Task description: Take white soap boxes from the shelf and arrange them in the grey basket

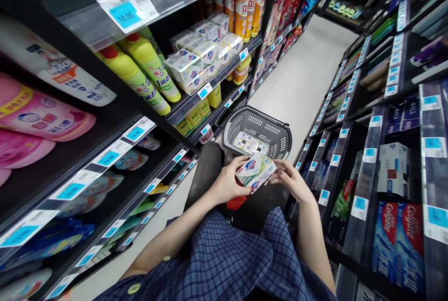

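My left hand (229, 183) is wrapped around the near left side of a white and green soap box (258, 171), which bears a red and blue shield logo. At the box's right end, the bent fingers of my right hand (291, 182) pinch its edge. The box is tilted above my lap. Just beyond it, a dark grey shopping basket (284, 128) with slotted walls stands on the floor. Inside lie several similar soap boxes (247, 142), partly hidden by the held box.
On the left, a shelf holds stacked soap packs (191, 65), yellow bottles (150, 65) and orange cleaner bottles (241, 7). Toothpaste boxes (397, 240) fill part of the right shelf. Between both shelves a pale aisle floor (301, 58) runs ahead.
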Demonstrator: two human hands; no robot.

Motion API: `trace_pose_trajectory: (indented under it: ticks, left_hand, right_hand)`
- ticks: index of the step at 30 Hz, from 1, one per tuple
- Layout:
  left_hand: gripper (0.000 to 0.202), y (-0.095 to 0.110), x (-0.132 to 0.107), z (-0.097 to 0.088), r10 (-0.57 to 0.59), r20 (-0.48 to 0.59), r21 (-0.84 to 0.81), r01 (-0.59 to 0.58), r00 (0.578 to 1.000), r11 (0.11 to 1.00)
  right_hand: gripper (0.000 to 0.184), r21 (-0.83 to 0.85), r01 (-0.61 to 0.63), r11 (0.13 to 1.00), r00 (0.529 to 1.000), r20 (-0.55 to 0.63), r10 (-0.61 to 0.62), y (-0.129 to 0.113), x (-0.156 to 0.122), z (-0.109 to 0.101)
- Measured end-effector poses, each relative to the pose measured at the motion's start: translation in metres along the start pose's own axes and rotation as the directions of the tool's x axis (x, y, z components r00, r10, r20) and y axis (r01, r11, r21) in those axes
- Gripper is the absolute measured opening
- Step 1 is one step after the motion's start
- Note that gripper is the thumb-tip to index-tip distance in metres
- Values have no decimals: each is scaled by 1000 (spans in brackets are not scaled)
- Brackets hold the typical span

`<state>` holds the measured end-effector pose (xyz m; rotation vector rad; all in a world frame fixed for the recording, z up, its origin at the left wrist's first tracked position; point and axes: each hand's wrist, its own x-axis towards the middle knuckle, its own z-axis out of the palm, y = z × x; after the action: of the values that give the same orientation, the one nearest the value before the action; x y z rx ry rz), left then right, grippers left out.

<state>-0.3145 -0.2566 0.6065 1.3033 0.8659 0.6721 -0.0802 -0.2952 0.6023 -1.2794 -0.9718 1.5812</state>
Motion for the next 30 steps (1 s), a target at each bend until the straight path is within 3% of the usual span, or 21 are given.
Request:
trace_pose_trajectory:
  ticks: [2, 4, 6, 8, 10, 12, 15, 17, 19, 20, 22, 23, 25, 30]
  left_hand:
    - [92, -8, -2, 3, 29, 26, 203, -34, 999, 979]
    - [94, -16, 0, 2, 22, 143, 311, -66, 989, 948]
    - [93, -25, 6, -4, -10, 258, 346, -82, 966, 935]
    - [92, -37, 18, -12, -54, 334, 352, -71, 941, 933]
    - [92, -50, 34, -20, -90, 391, 351, -58, 916, 934]
    - [94, -64, 53, -28, -103, 423, 343, -54, 900, 938]
    - [102, -88, 81, -41, -74, 423, 346, -85, 903, 934]
    - [107, -109, 92, -55, -69, 308, 475, -91, 949, 875]
    - [98, -133, 93, -72, -76, 18, 689, 43, 997, 724]
    - [89, -146, 89, -81, -71, -169, 762, 176, 983, 623]
    - [72, -170, 79, -96, -58, -479, 769, 451, 876, 453]
    - [68, -181, 74, -102, -64, -565, 740, 539, 823, 403]
    - [68, -194, 66, -108, -95, -623, 706, 611, 776, 358]
    - [68, -198, 69, -108, -166, -661, 678, 678, 731, 286]
  right_hand:
    - [55, 51, -89, 995, 996, 9, 89, 22, -1, 1]
    - [59, 9, -114, 993, 993, -24, 114, 41, -1, 2]
    - [72, -94, -92, 991, 994, -63, 86, 56, 1, 1]
    - [82, -275, -37, 961, 999, -22, 32, 62, 6, -3]
    - [81, -509, 47, 859, 996, 93, 1, 61, 15, -7]
    - [76, -705, 120, 699, 980, 195, 28, 57, 31, -11]
    - [70, -873, 188, 451, 970, 238, 56, 57, 72, -22]
    - [65, -921, 190, 340, 978, 209, 18, 69, 112, -37]
    - [64, -941, 107, 320, 994, 109, -13, 92, 161, -59]
    - [64, -945, 42, 323, 999, 40, -12, 107, 188, -72]
    - [64, -947, -69, 314, 997, -71, 6, 139, 242, -95]
    - [64, -948, -101, 302, 995, -101, 16, 155, 268, -105]
    - [62, -951, -142, 274, 990, -136, 40, 186, 317, -120]
    - [61, -943, -273, 193, 961, -256, 106, 255, 408, -133]
